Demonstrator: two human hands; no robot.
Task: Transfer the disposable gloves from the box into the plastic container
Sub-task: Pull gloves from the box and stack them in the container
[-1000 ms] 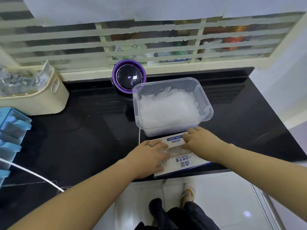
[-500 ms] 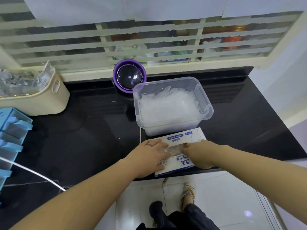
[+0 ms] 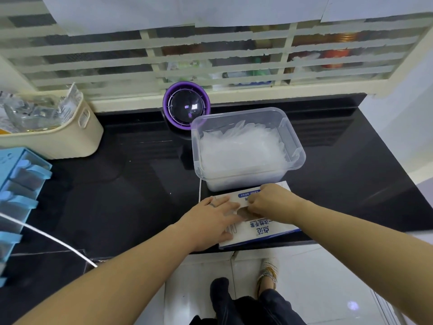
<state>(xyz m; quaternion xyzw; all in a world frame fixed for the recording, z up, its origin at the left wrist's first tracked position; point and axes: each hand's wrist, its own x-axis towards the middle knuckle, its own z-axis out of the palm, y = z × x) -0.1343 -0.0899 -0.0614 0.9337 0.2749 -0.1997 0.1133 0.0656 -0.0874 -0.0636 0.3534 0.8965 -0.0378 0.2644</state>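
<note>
Saw the box (image 3: 264,231) flat on the worktop (image 3: 131,188), just in front of the container (image 3: 298,148), long axis along the container's near wall and near edge at the worktop's lip. Read big blue Chinese characters on its top, upside down from the wearer's side. Could not read the small print on the blue strip nearer the container. Found the left hand (image 3: 210,221) flat on the box's left half, fingers straight. Found the right hand (image 3: 271,202) at the top opening (image 3: 243,211), fingers curled. Could not tell whether they pinched a glove. Saw gloves (image 3: 239,151) heaped inside the container. Noted bare worktop left and right of the container, and a purple dome (image 3: 186,105) behind its far left corner.
</note>
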